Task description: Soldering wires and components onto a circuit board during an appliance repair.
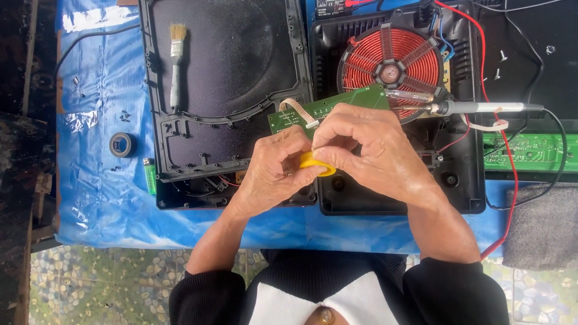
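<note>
My left hand (274,171) and my right hand (376,147) meet over the front of an opened induction cooker, both pinching a small yellow roll of tape (316,164) between the fingers. Just behind the hands lies a green circuit board (331,105) with a flat ribbon cable (298,109). The cooker base (466,174) holds a red copper coil (391,63). A soldering iron (475,108) rests across the base, its tip toward the board.
The cooker's black top cover (223,60) lies upside down at the left with a paintbrush (176,63) on it. A grey tape roll (123,144) and a green lighter (149,176) sit on the blue plastic sheet (102,198). Another green board (530,151), red and black wires and a grey cloth (542,225) are at the right.
</note>
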